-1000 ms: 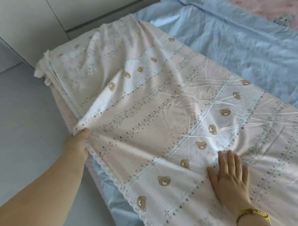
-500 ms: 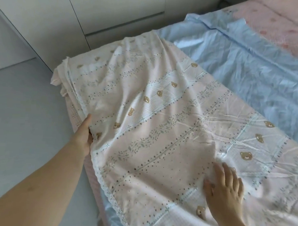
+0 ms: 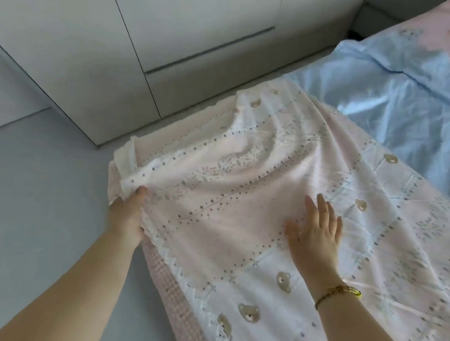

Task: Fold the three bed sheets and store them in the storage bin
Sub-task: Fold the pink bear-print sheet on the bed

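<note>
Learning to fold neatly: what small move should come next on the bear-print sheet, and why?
Probably sweep the flat right hand toward the far edge while the left hand holds the gripped edge taut: the bear-print sheet shows ripples beyond both hands.

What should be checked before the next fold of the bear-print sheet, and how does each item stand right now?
1. Left hand grips the edge of the bear-print sheet: ok.
2. Right hand lies flat on the sheet, pinning it: ok.
3. Surface smooth ahead of the hands: not ok, rippled.
4. Corner layers squared: not ok, bunched above the left hand.
5. Storage bin within reach: cannot tell, not in view.
</note>
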Action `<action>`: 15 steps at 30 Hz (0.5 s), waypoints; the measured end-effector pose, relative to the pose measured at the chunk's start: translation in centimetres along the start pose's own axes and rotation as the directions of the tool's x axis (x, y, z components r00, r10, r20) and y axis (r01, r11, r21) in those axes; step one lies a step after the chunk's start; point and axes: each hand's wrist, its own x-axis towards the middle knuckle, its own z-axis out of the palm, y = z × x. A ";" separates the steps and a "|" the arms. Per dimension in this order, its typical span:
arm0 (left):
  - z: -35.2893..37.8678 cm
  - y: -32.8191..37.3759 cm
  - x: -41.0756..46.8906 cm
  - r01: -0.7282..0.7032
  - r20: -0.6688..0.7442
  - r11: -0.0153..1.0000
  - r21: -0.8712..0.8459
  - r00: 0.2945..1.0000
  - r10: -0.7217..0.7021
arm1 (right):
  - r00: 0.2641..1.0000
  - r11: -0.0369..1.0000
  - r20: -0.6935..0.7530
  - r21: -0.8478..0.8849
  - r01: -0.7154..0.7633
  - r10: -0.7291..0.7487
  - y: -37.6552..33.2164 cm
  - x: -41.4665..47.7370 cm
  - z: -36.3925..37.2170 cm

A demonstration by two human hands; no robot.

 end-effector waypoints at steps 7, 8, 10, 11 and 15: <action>0.3 3.8 4.1 0.072 0.207 0.996 -0.047 0.976 -0.061 | 0.996 0.992 0.078 -0.119 -0.041 0.050 -1.1 3.1 2.9; 0.3 4.6 4.7 0.061 0.263 0.995 -0.074 0.964 -0.040 | 0.996 0.993 0.057 -0.104 -0.061 0.067 -1.4 3.3 2.9; 0.7 5.7 5.5 0.103 0.329 0.994 -0.034 0.941 -0.086 | 0.995 0.993 0.038 -0.068 -0.093 0.096 -1.9 3.7 2.7; 0.7 6.1 5.9 0.125 0.302 0.992 0.026 0.945 -0.127 | 0.994 0.993 0.040 -0.068 -0.097 0.100 -2.1 4.0 2.6; 1.0 7.5 8.8 0.095 0.262 0.987 0.130 0.957 -0.127 | 0.998 0.995 0.025 -0.073 -0.063 0.065 -2.8 5.4 2.9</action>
